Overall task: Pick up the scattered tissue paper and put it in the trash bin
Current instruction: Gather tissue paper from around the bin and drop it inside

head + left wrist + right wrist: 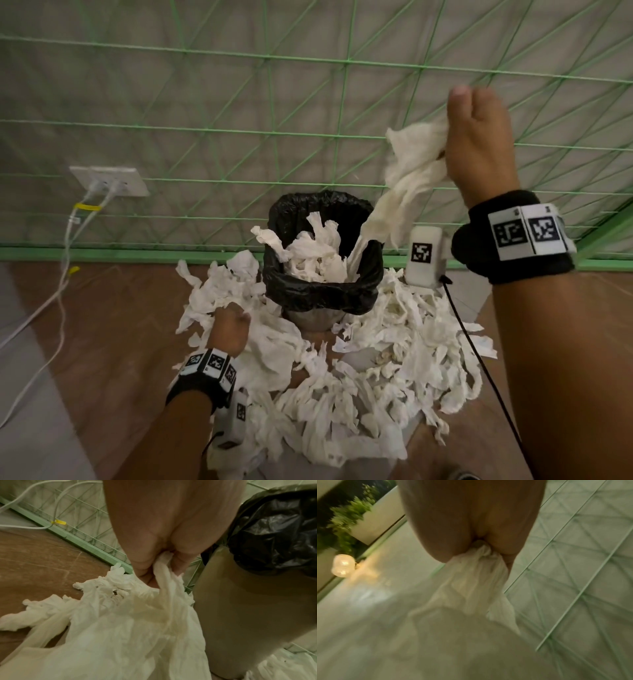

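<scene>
Right hand (479, 144) raised high, right of and above the trash bin (323, 260); fingers clenched round a bunch of tissue (407, 178) that trails down toward the bin's rim. In the right wrist view the fingertips are hidden behind the palm, and the tissue below is blurred.

Left hand (228, 329) low on the floor, left of the bin, fingers pinching a strip of floor tissue (130, 622); the head view shows only the back of the hand.

Bin lined with a black bag (291, 212), part filled with crumpled tissue. Scattered tissue paper (342, 387) rings its base, hiding most of the wooden floor (113, 329) there. Green wire mesh (205, 102) stands behind. White cables (65, 260) run off frame left.
</scene>
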The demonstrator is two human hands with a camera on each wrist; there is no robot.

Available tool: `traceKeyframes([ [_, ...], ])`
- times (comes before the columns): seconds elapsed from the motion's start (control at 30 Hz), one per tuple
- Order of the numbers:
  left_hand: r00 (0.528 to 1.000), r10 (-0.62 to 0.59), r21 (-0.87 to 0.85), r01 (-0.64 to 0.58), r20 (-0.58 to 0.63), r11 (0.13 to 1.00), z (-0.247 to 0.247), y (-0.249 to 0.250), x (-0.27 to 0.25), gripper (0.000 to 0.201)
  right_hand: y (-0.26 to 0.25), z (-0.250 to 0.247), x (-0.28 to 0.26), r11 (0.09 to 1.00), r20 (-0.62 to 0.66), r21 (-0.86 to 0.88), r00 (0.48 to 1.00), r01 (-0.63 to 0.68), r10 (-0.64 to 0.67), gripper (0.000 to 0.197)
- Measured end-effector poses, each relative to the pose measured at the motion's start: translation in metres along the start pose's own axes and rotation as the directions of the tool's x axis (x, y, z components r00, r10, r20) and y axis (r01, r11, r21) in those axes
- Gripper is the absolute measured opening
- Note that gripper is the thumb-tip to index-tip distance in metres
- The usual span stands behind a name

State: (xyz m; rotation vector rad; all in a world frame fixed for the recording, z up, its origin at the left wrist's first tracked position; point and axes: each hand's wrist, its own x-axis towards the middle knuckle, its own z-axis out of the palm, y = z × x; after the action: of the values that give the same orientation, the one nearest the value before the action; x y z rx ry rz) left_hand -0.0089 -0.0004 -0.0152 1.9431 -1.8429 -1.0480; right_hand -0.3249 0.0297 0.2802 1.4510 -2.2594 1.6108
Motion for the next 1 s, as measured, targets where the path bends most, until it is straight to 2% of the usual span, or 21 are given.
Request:
traceKeyframes([
  [0.03,1.000,0.019,0.011,-0.018,-0.011,1.000,-0.001,0.001,-0.001,0.006,-0.010,0.003,0.001,0.997,-0.010,0.055,0.999,0.054,-0.053,0.030],
  [0.13,0.998,0.054,-0.064,-0.055,-0.025,0.996,-0.001,-0.002,-0.007,0.028,-0.020,0.029,-0.007,0.974,0.013,0.079,0.977,0.212,-0.214,0.011],
  [0.23,0.996,0.090,-0.118,-0.092,-0.017,0.989,-0.002,0.002,-0.010,0.036,-0.011,0.071,-0.036,0.974,0.072,-0.027,0.972,0.226,-0.224,0.017],
  [0.27,0.996,0.090,-0.113,-0.091,-0.016,0.989,-0.002,0.004,-0.011,0.030,-0.002,0.084,-0.047,0.975,0.160,-0.069,0.967,0.210,-0.197,0.018],
  [0.3,0.998,0.062,-0.077,-0.062,-0.001,0.995,-0.003,0.007,-0.011,0.019,0.009,0.097,-0.058,0.968,0.336,-0.149,0.931,0.203,-0.144,0.018],
  [0.33,1.000,0.023,-0.050,-0.022,0.018,0.998,-0.005,0.009,-0.011,0.013,0.018,0.106,-0.070,0.947,0.549,-0.238,0.834,0.216,-0.052,0.021],
  [0.37,0.999,-0.021,-0.021,0.021,0.040,1.000,-0.004,0.008,-0.009,0.019,0.027,0.112,-0.079,0.931,0.708,-0.272,0.706,0.244,0.021,0.025],
  [0.4,0.999,-0.034,-0.007,0.034,0.043,0.999,-0.005,0.007,-0.007,0.023,0.036,0.116,-0.086,0.937,0.775,-0.256,0.630,0.239,0.050,0.026],
  [0.43,0.999,-0.033,0.003,0.033,0.042,0.999,-0.005,0.004,-0.004,0.021,0.043,0.116,-0.089,0.958,0.763,-0.212,0.645,0.192,0.040,0.022],
  [0.47,0.999,-0.022,0.023,0.021,0.034,0.999,-0.004,0.001,0.000,0.018,0.048,0.114,-0.089,0.976,0.695,-0.165,0.719,0.144,0.012,0.020],
  [0.53,0.999,-0.010,0.060,0.008,0.030,0.998,-0.006,-0.004,0.004,0.013,0.065,0.108,-0.081,0.983,0.450,-0.163,0.893,0.081,0.001,0.032],
  [0.57,1.000,0.000,0.056,-0.002,0.031,0.998,-0.007,-0.004,0.005,0.007,0.075,0.102,-0.076,0.980,0.358,-0.196,0.932,0.025,0.048,0.040],
  [0.6,0.999,0.032,0.026,-0.032,0.025,0.999,-0.009,-0.004,0.006,0.004,0.085,0.095,-0.072,0.969,0.318,-0.242,0.940,-0.049,0.127,0.048],
  [0.63,0.998,0.058,-0.029,-0.057,0.015,0.998,-0.013,-0.002,0.007,0.011,0.095,0.087,-0.069,0.947,0.335,-0.290,0.913,-0.137,0.234,0.055],
  [0.7,0.996,0.092,-0.115,-0.092,-0.009,0.989,-0.024,0.007,0.010,0.027,0.113,0.076,-0.069,0.909,0.436,-0.320,0.810,-0.267,0.391,0.064],
  [0.73,0.994,0.106,-0.137,-0.111,-0.038,0.984,-0.032,0.014,0.015,0.030,0.119,0.074,-0.070,0.903,0.484,-0.322,0.770,-0.284,0.415,0.064],
  [0.77,0.991,0.118,-0.166,-0.127,-0.066,0.978,-0.040,0.023,0.019,0.033,0.131,0.075,-0.071,0.910,0.514,-0.301,0.755,-0.286,0.408,0.060],
  [0.83,0.994,0.080,-0.200,-0.092,-0.068,0.976,-0.062,0.049,0.024,0.033,0.145,0.078,-0.075,0.920,0.521,-0.215,0.758,-0.329,0.393,0.042],
  [0.9,0.997,0.036,-0.243,-0.052,-0.067,0.969,-0.087,0.079,0.024,0.029,0.152,0.083,-0.079,0.907,0.464,-0.190,0.779,-0.377,0.421,0.024],
  [0.97,0.993,0.088,-0.400,-0.114,-0.083,0.910,-0.117,0.115,0.010,0.025,0.152,0.084,-0.077,0.903,0.395,-0.234,0.813,-0.361,0.427,0.013],
  [1.0,0.982,0.151,-0.466,-0.188,-0.116,0.865,-0.128,0.133,0.002,0.025,0.148,0.083,-0.076,0.906,0.357,-0.251,0.838,-0.340,0.413,0.015],
])
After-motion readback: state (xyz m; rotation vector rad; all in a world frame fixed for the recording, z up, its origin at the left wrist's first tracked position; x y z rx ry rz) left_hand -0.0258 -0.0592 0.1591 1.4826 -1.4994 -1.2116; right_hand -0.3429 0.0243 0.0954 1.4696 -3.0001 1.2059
